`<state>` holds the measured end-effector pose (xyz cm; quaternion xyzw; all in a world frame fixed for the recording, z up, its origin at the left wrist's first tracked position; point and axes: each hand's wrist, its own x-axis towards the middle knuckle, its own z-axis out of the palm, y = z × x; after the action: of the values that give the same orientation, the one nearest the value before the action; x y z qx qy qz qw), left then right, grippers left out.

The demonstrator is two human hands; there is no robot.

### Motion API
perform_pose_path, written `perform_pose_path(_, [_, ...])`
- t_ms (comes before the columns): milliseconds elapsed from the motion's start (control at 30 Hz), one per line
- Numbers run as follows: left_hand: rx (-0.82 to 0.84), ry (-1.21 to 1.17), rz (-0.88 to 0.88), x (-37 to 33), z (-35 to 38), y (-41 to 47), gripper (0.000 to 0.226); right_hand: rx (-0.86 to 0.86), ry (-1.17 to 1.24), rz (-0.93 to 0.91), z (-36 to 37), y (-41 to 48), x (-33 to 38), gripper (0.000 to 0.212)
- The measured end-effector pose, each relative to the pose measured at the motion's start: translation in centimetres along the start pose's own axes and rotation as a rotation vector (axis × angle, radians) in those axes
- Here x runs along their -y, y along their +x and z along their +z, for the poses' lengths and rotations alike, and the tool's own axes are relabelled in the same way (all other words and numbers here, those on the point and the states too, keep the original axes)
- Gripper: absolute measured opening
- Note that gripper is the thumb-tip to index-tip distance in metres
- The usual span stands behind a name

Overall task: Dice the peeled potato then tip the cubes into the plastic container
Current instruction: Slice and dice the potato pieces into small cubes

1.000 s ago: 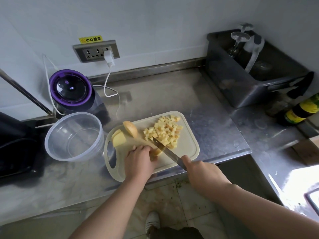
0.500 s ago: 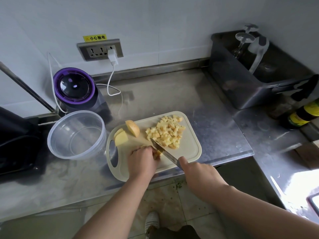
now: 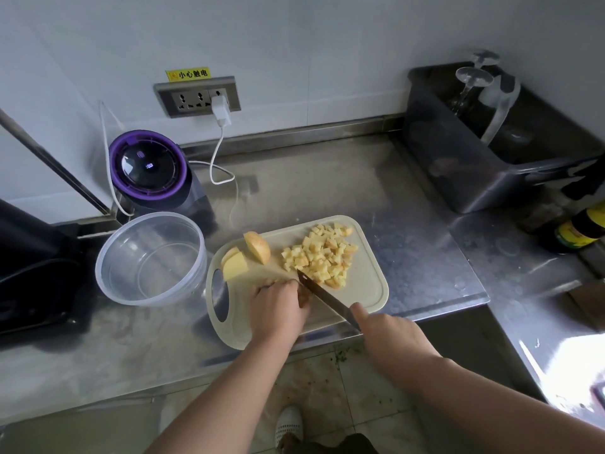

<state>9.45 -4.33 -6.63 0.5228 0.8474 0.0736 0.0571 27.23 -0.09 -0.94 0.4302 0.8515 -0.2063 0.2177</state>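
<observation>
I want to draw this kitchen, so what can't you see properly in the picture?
Head view only.
The potato piece being cut: mostly hidden under the left hand.
The knife handle: covered by the right hand.
The blender display: too small to read.
The bottle: cut off by the right edge.

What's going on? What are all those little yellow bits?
A person is dicing a peeled potato on the cutting board. The left hand holds a piece down while the right hand grips the knife and cuts it. A pile of cubes lies on the board, two bigger chunks wait, and the plastic container is empty.
</observation>
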Motion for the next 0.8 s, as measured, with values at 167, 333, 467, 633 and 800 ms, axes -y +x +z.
perform_pose_path(167, [0.002,-0.059,0.064,-0.1,0.2,1.8,0.024,-0.091,-0.041,0.007,-1.0,-0.2,-1.6,0.036])
perform_pose_path(333, [0.069,-0.338,0.022,1.4,-0.6,2.4,0.025,-0.123,-0.050,-0.011,-1.9,-0.1,-1.6,0.034])
perform_pose_path(467, [0.031,-0.470,-0.066,4.8,-1.5,1.5,0.028,-0.054,-0.032,-0.044,-1.4,-0.2,-0.4,0.034])
perform_pose_path(633, [0.253,-0.390,-0.013,5.9,-1.5,0.7,0.057,-0.008,0.016,-0.032,-0.2,0.2,0.3,0.039])
perform_pose_path(800, [0.256,-0.209,0.059,5.8,-1.0,0.7,0.058,-0.016,0.040,0.004,0.0,0.6,0.2,0.039])
